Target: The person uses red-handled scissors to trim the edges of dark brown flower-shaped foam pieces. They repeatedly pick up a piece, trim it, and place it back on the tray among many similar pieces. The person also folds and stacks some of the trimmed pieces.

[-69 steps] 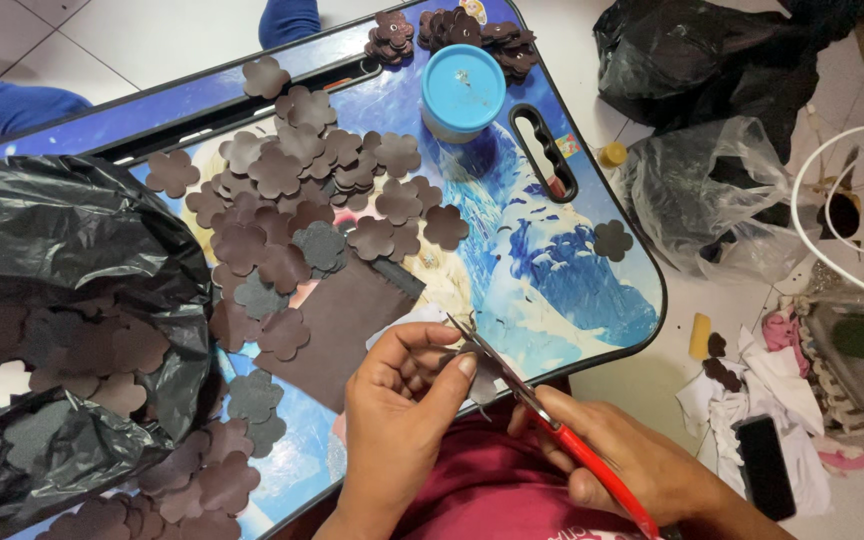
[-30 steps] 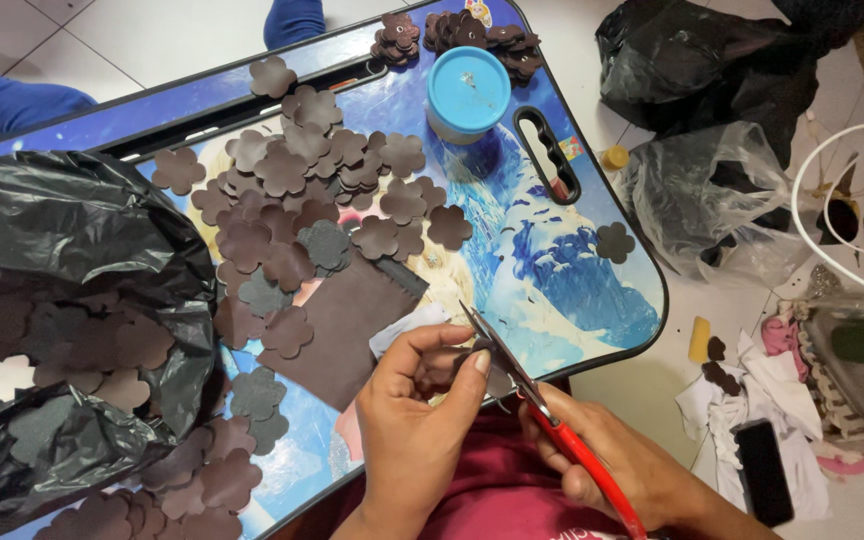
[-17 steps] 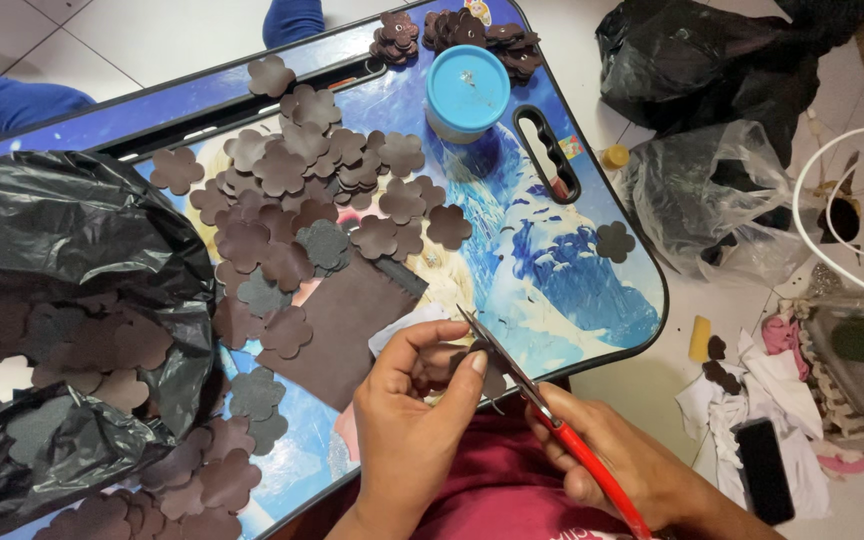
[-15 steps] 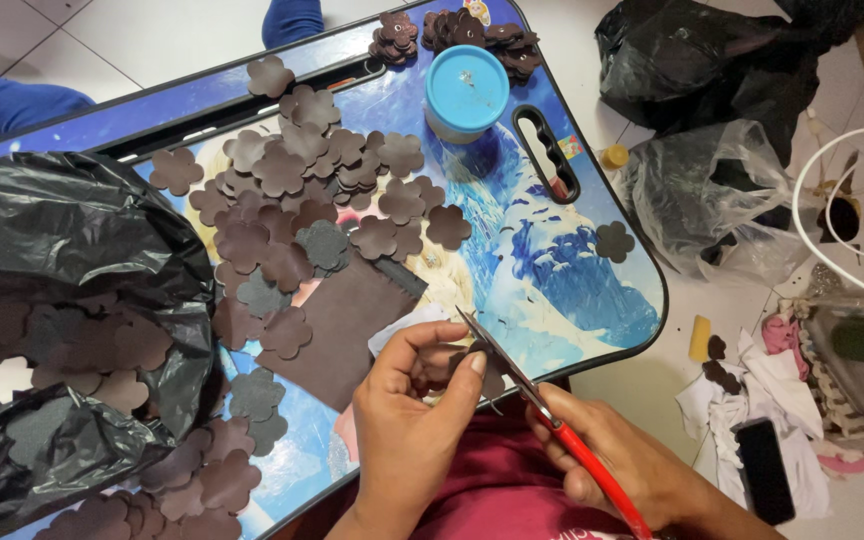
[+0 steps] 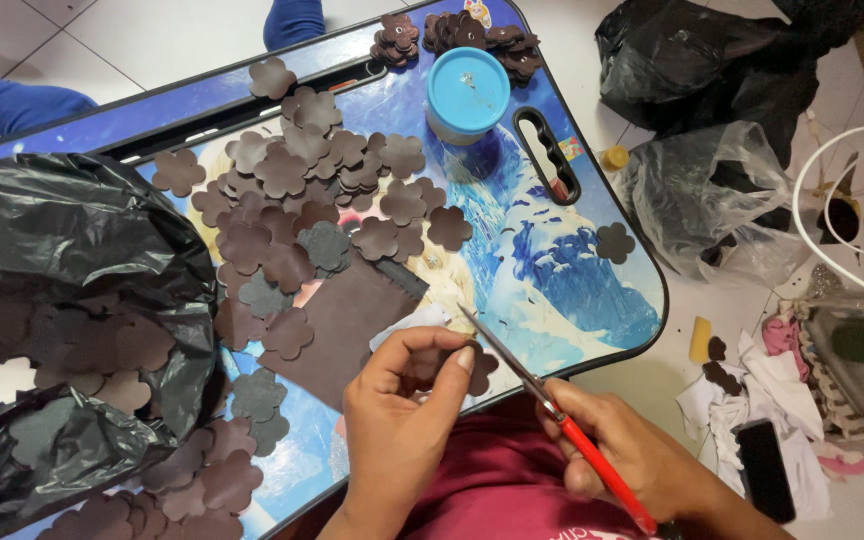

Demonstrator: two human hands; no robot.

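Right now I am looking down over my two bare hands above a blue pictured tray resting across my lap. My left hand has its thumb and fingers curled nearly closed in a pinch around a small brown flower-shaped cutout, which peeks out just past my fingertips. My right hand is wrapped closed around the red handles of a pair of scissors, whose blades run up and leftward to end just above my left fingertips, with the piece lying right against them; I cannot tell how far apart the blades stand. Beyond my fingers lies a dark brown sheet, and further beyond it a spread of finished brown flower cutouts. A blue round tub stands well beyond them. To the left of my left hand sits a black plastic bag holding more cutouts. To do this trimming well, I judge the piece should be turned by the pinching fingers while the scissors take short bites along each petal curve, keeping my fingertips clear of the edges.
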